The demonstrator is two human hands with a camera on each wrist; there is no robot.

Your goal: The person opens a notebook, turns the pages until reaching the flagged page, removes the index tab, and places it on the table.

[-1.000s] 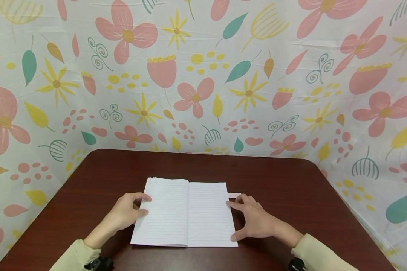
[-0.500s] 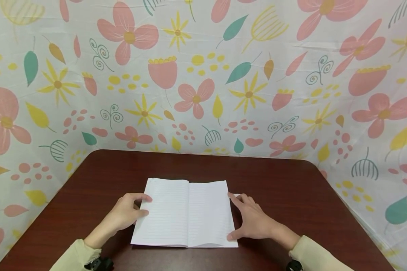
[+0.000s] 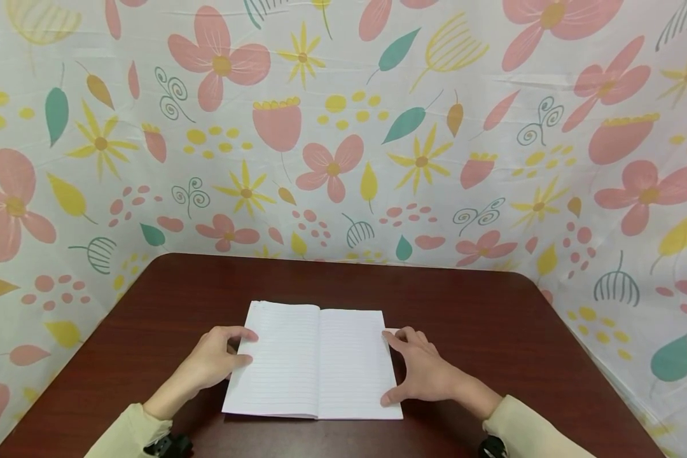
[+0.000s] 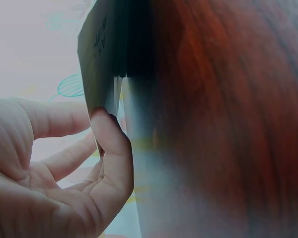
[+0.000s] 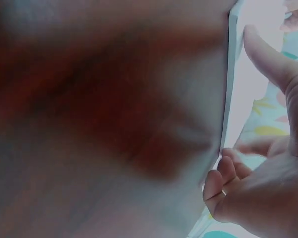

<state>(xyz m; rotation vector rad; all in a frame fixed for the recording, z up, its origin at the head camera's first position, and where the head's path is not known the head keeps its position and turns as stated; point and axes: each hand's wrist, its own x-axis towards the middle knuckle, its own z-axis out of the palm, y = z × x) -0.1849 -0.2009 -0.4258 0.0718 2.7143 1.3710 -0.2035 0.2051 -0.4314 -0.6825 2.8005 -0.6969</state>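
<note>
I'm seeing the lower-centre notebook's [image 3: 280, 362] right page [image 3: 352, 362] flattening, so lying open; left grip [image 3: 210, 360] is pinching the notebook, right grip [image 3: 425, 371] resting spread.

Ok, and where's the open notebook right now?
In the head view, the open notebook rests on the brown table, low and slightly left of the picture's centre, between the left hand and the right hand.

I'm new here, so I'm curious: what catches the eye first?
Probably the flowered backdrop, in pink, yellow and teal, behind the dark table. Next, the open lined notebook, low centre in the head view, with the left hand at its left edge and the right hand at its right.
</note>
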